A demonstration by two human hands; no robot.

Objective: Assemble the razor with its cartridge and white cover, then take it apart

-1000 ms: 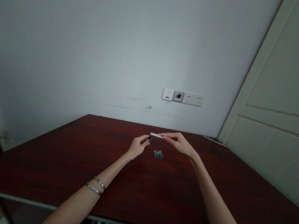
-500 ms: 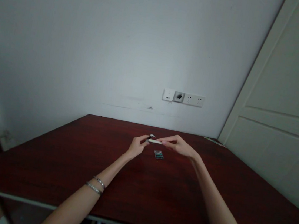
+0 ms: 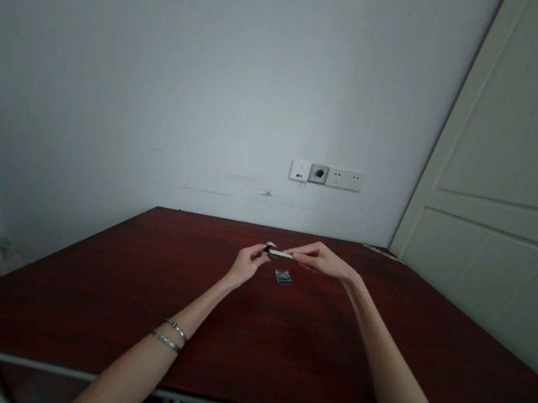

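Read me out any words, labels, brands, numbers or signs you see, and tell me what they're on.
No text can be read.
Clear case on the table: any print too small.
Pale flat strip in the right hand: no lettering visible.
White wall plate: dark marks too small to make out.
Small item in the left hand: cannot tell.

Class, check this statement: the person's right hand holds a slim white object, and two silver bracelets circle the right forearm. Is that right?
Not quite: the two silver bracelets circle the left forearm, as the head view shows. The right hand does hold a slim white object.
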